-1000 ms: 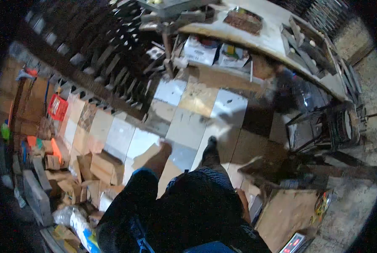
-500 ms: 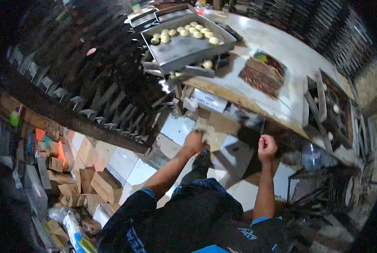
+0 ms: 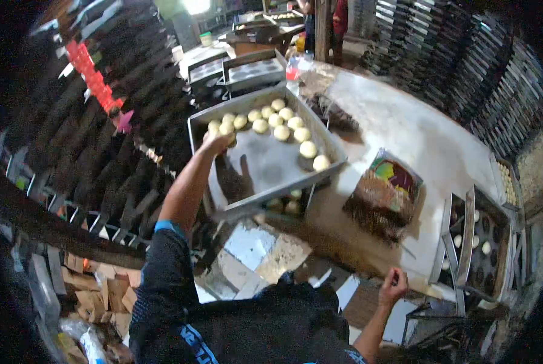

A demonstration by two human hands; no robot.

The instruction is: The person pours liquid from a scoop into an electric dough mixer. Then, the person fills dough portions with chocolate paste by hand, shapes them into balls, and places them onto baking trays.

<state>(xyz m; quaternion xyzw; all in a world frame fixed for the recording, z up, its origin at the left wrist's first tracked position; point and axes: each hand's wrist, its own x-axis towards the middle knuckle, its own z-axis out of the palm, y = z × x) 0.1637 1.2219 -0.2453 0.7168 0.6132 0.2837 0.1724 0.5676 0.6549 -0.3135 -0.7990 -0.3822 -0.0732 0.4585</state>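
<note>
Over the left side of a metal tray (image 3: 265, 173) reaches my left hand (image 3: 218, 143), its fingers at the pale dough balls (image 3: 260, 125). Whether it grips one is hidden by the hand. Several balls lie along the tray's far and right sides. My right hand (image 3: 394, 285) is curled near the front edge of the white table (image 3: 429, 121), beside no tray; what it holds, if anything, is too small to name. Right of the big tray, a printed package (image 3: 383, 197) with a brown front lies on the table.
More trays (image 3: 487, 242) with a few dough balls stand at the right. Smaller trays (image 3: 253, 70) are behind the big one. Dark stacked racks (image 3: 101, 139) fill the left. Cardboard boxes (image 3: 95, 300) lie low left. People (image 3: 339, 24) stand at the far back.
The view has risen toward the table. My left hand has moved from above the floor up to the dough balls in the tray. My right hand stays raised near the table edge.
</note>
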